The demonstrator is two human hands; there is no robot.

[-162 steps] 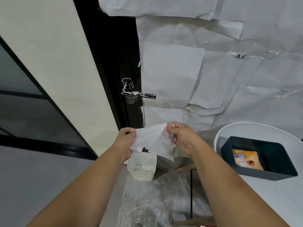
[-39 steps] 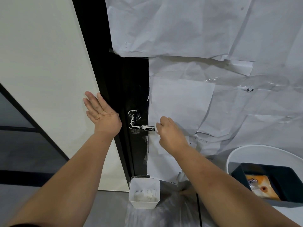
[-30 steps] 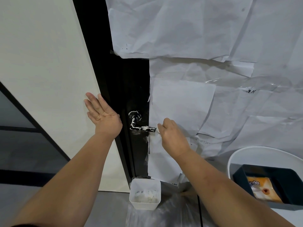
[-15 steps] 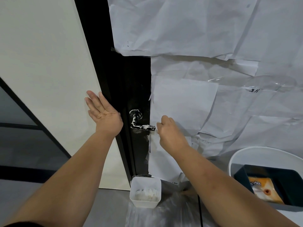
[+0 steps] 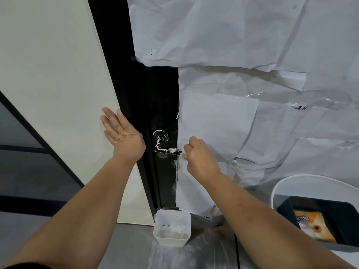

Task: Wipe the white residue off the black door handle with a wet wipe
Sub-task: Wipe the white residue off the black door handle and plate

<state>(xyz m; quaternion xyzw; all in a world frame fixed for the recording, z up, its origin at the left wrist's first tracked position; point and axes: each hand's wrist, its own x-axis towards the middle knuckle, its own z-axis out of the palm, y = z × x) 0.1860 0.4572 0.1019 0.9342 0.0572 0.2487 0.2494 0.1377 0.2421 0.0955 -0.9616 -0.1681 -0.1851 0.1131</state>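
Since five seconds back we have gone from pulling the wipe out with both hands, low down by the tub, to standing at the door with the hands split. Over the last second little differs: the right hand has hovered at the lever's tip, dipping and rising slightly, and the white smears on the handle look much as they did. We judge the wiping has only begun at the far end, with most of the residue still to come off.

Taking the handle (image 5: 165, 144) as our landmark and going left to right: our left hand (image 5: 122, 136) is just left of it, flat against the pale wall (image 5: 58, 74), fingers straight and spread, gripping nothing. It seems to brace us; it is near the handle but apart from it, with the black frame (image 5: 143, 105) between.

The handle itself sits on the dark strip of door, its round rose above and its lever running right, both streaked with white residue (image 5: 160, 135).

Right of it, touching the lever's tip, our right hand (image 5: 198, 158) is curled, pinching the wipe (image 5: 179, 162), which hangs below the knuckles against the papered door (image 5: 217, 121). How much of the lever the wipe covers we cannot tell.

Below the handle a white tub (image 5: 172, 229) stands on the floor.
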